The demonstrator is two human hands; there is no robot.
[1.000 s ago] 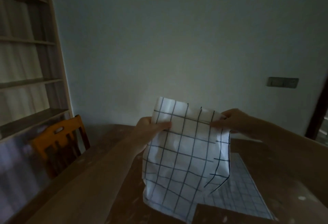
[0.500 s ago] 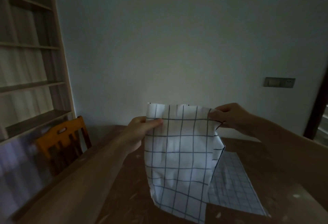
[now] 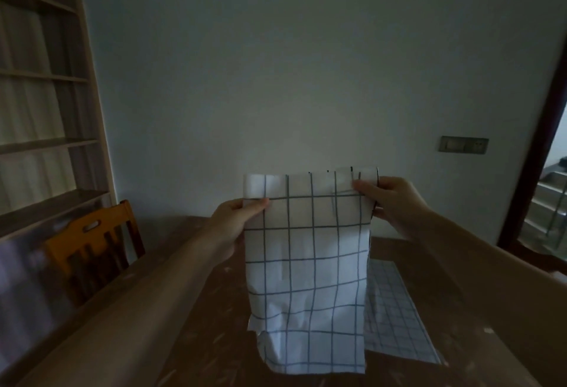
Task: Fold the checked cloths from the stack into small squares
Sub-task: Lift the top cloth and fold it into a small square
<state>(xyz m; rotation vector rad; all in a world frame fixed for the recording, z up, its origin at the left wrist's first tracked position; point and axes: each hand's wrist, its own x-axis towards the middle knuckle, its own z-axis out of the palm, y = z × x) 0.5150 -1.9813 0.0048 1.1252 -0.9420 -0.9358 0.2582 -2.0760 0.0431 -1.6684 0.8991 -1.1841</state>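
- The checked cloth hangs in the air above the wooden table, in front of the stack of cloths that lies flat on it.
- The left hand pinches the top left corner; the right hand pinches the top right corner.
- The cloth looks light, soft and limp, so the top corners seem the best places to hold.
- Its long axis runs vertically, with the lower edge pointing to the table.
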